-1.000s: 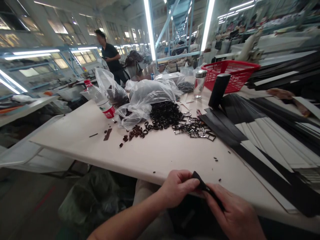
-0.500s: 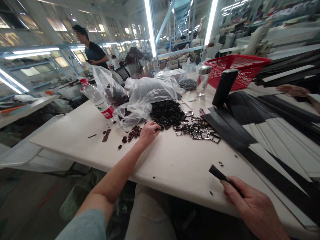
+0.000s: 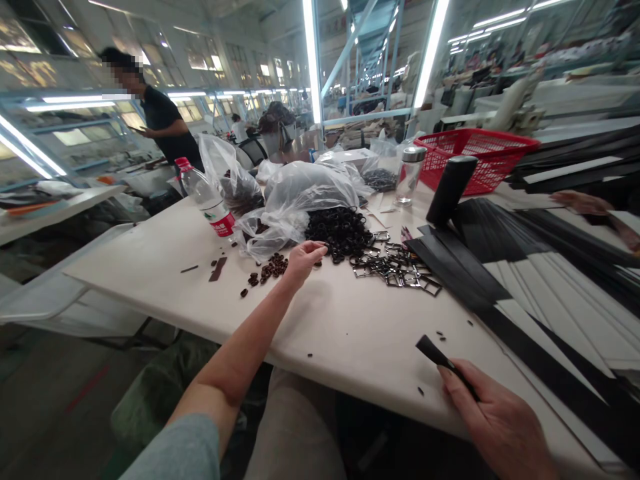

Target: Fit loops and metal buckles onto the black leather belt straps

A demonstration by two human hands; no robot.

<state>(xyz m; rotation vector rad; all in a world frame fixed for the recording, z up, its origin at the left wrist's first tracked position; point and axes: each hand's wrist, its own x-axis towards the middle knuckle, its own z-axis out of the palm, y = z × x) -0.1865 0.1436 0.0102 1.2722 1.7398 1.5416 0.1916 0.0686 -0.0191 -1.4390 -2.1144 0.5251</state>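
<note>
Looking across this whitish worktable [image 3: 330,317] from the left, first up is a person in a dark short-sleeved top [image 3: 167,123], well beyond it. On the table's left side there's a clear plastic bottle with a red cap and red label [image 3: 209,201], with a flat dark-brown strip scrap [image 3: 217,269] lying near it. Next comes a scatter of small brown rings [image 3: 273,266], in front of the crumpled see-through plastic bags [image 3: 310,187].

Right beside those rings is the worker's left hand [image 3: 305,260], arm stretched out to the front edge of a heap of shiny black rings [image 3: 340,230]. Thumb and forefinger are close together at the tips (can't tell from here if there's a ring pinched in them, sorry).

Moving along, a jumble of rectangular metal buckles [image 3: 397,267] lies just beside the heap, with a clear glass bottle with a silver lid [image 3: 407,180] behind.

Nearer the front edge, a narrow black strap [image 3: 431,351] is gripped between the thumb and fingers of the right hand [image 3: 493,410], its free end pointing up and left. Behind that: a black cylinder [image 3: 451,190], a red plastic basket [image 3: 473,160], then fanned-out black and white strips [image 3: 540,273], with somebody else's hand [image 3: 583,201] at far right.
</note>
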